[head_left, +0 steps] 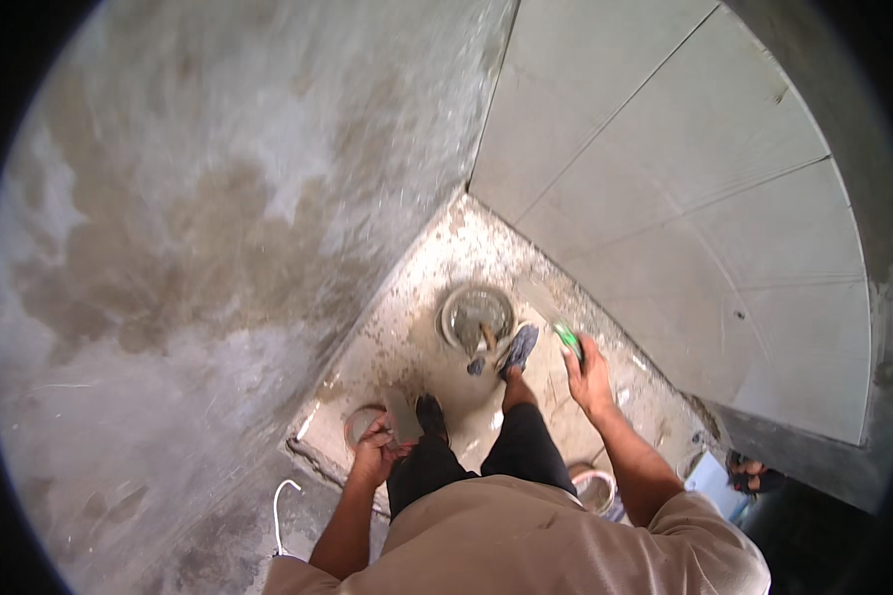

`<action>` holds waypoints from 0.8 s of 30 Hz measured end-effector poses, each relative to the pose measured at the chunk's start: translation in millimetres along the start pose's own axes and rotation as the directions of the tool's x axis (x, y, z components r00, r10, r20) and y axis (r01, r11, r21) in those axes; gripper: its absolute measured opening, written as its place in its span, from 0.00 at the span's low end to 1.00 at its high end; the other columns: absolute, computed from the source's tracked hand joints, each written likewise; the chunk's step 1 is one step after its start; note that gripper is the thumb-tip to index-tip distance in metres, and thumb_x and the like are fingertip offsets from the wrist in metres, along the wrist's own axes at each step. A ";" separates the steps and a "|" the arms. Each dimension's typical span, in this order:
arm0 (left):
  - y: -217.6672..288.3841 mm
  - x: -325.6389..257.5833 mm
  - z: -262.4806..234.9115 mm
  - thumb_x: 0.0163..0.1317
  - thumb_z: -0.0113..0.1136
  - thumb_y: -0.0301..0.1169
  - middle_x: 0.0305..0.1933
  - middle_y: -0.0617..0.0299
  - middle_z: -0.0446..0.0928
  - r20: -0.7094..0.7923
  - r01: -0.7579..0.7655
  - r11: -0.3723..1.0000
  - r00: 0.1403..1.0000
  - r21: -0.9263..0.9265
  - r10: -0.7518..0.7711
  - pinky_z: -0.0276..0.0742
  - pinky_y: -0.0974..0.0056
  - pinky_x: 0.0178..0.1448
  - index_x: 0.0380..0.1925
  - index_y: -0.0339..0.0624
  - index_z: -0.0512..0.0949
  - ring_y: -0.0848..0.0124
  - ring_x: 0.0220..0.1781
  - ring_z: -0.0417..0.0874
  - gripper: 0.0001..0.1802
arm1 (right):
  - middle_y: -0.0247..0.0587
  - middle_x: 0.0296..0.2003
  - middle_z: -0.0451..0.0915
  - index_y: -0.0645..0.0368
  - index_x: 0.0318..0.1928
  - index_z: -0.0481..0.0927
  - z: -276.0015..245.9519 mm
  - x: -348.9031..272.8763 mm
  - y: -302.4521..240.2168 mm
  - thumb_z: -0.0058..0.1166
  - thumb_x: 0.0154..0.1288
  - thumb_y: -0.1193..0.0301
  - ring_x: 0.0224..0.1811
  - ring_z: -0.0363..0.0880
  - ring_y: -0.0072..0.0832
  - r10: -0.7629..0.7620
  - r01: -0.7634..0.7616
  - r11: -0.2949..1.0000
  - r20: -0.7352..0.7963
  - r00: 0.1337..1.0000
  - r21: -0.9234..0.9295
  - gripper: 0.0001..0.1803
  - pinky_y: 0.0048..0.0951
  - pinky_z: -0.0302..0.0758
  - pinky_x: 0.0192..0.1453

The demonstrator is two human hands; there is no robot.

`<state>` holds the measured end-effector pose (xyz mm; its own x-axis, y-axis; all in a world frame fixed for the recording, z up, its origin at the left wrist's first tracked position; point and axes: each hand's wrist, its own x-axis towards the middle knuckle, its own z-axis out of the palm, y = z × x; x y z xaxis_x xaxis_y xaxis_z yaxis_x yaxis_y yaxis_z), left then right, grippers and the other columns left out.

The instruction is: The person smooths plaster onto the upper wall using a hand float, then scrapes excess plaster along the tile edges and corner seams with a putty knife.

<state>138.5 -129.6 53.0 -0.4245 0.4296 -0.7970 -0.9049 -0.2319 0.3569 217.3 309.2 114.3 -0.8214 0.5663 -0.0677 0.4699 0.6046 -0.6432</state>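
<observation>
My right hand point(589, 377) is closed around the green handle of a scraper point(567, 337). Its pale flat blade is blurred and points up and to the left over the floor. In my left hand point(373, 452), low by my left leg, is a flat grey plate point(400, 415), held by its lower edge. Between and beyond my hands stands a round bucket point(449, 319) with grey wet mix in it. A tool with a brown wooden handle point(489, 338) leans in the bucket, its working end hidden.
A grey plastered wall point(198, 278) with damp patches rises at left. Large pale tiles point(665, 228) cover the right wall. My shoes point(522, 346) stand on the stained floor near the bucket. A white hooked pipe point(280, 511) is at lower left, a pale round container point(595, 486) behind my legs.
</observation>
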 end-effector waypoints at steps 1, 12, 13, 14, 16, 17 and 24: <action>23.3 -3.7 24.6 0.54 0.50 0.18 0.48 0.58 0.83 -0.071 -0.035 0.994 0.997 0.103 0.043 0.86 0.57 0.39 0.59 0.45 0.78 0.64 0.42 0.86 0.30 | 0.68 0.47 0.84 0.68 0.55 0.78 -14.8 0.8 16.8 0.54 0.75 0.60 0.53 0.81 0.65 0.274 -0.257 0.956 0.121 0.954 -0.138 0.22 0.53 0.77 0.58; 259.9 -55.4 317.9 0.56 0.58 0.17 0.51 0.67 0.84 0.222 -0.642 0.519 0.724 0.565 0.653 0.76 0.71 0.56 0.67 0.36 0.76 0.79 0.47 0.81 0.34 | 0.66 0.30 0.77 0.67 0.44 0.74 -84.9 177.6 59.1 0.48 0.79 0.50 0.33 0.77 0.63 0.058 -0.054 0.994 -0.039 0.998 0.092 0.26 0.54 0.73 0.39; 280.7 -64.7 335.4 0.55 0.61 0.20 0.49 0.68 0.84 0.293 -0.653 0.472 0.720 0.592 0.629 0.76 0.71 0.54 0.67 0.36 0.76 0.80 0.46 0.80 0.34 | 0.69 0.31 0.77 0.67 0.44 0.74 -102.8 206.9 3.1 0.47 0.80 0.52 0.37 0.77 0.67 0.001 0.010 0.988 -0.069 0.998 0.154 0.26 0.55 0.73 0.43; 301.1 -67.6 357.1 0.53 0.64 0.23 0.47 0.69 0.84 0.389 -0.671 0.424 0.718 0.608 0.577 0.75 0.72 0.51 0.66 0.36 0.77 0.80 0.44 0.80 0.35 | 0.68 0.32 0.77 0.67 0.45 0.75 -116.3 231.9 -21.4 0.46 0.80 0.53 0.37 0.78 0.66 -0.014 0.024 0.982 -0.057 0.998 0.187 0.24 0.54 0.73 0.42; 336.5 -84.5 389.3 0.54 0.64 0.24 0.47 0.69 0.84 0.466 -0.682 0.419 0.722 0.599 0.511 0.75 0.73 0.49 0.66 0.35 0.76 0.81 0.44 0.80 0.35 | 0.65 0.31 0.79 0.66 0.48 0.75 -137.8 275.2 -85.7 0.45 0.81 0.57 0.35 0.79 0.61 -0.122 0.133 0.963 -0.060 0.991 0.236 0.21 0.52 0.74 0.41; 352.6 -90.0 395.8 0.54 0.64 0.24 0.46 0.69 0.83 0.485 -0.684 0.391 0.720 0.615 0.496 0.75 0.73 0.48 0.66 0.34 0.76 0.82 0.43 0.80 0.34 | 0.63 0.31 0.79 0.65 0.50 0.75 -150.6 287.7 -124.3 0.44 0.82 0.59 0.33 0.79 0.58 -0.201 0.215 0.947 -0.083 0.976 0.240 0.19 0.51 0.74 0.41; 422.9 -94.9 395.4 0.53 0.65 0.23 0.47 0.68 0.83 0.646 -0.698 0.401 0.710 0.593 0.280 0.76 0.73 0.48 0.64 0.33 0.77 0.80 0.44 0.81 0.34 | 0.56 0.32 0.81 0.66 0.58 0.70 -153.8 370.3 -250.2 0.45 0.78 0.68 0.33 0.84 0.49 -0.232 0.369 0.852 -0.364 0.902 0.372 0.16 0.50 0.77 0.41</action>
<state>-216.3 76.6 472.2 -0.5754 0.8038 -0.1511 -0.0850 0.1249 0.9885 -154.7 453.7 367.4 -0.7325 0.5744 0.3654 -0.0226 0.5158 -0.8564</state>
